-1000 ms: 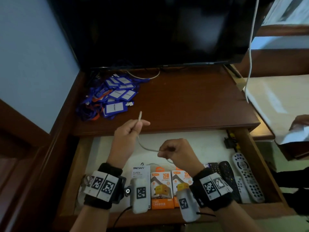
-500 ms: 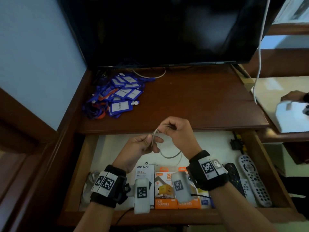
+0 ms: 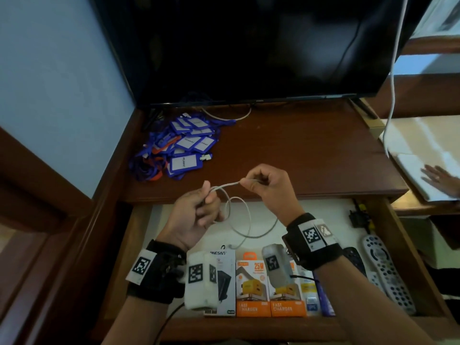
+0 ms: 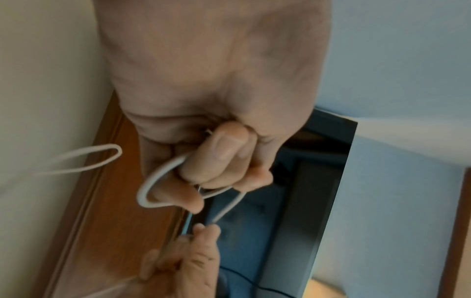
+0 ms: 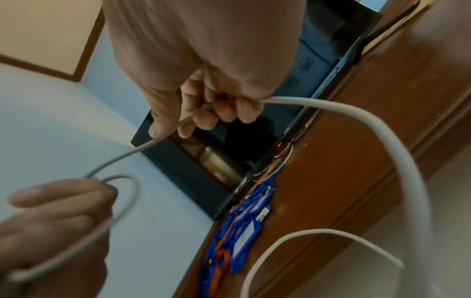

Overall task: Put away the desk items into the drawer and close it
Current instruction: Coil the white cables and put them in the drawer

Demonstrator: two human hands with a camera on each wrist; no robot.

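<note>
Hands (image 3: 231, 195) farther apart, cable (image 3: 225, 186) tauter

A dark television (image 3: 249, 46) stands at the far edge of the wooden desk, with a pale blue wall (image 3: 49, 83) to its left. A white cord (image 3: 392, 83) hangs down at the far right (another person's hand (image 3: 441, 179) rests on a white surface there).

I count one white cable (image 3: 239, 215) between two hands. In the one open drawer (image 3: 139, 235) I see two orange charger boxes (image 3: 252, 287) side by side and one white charger box (image 3: 225, 277) just left of them. Remotes (image 3: 384, 272) — at least three on the right, partly hidden. On the desk (image 3: 298, 150) lies one heap of blue badge holders (image 3: 185, 145) — too overlapped to count. One dark screen (image 3: 249, 46) stands behind.
</note>
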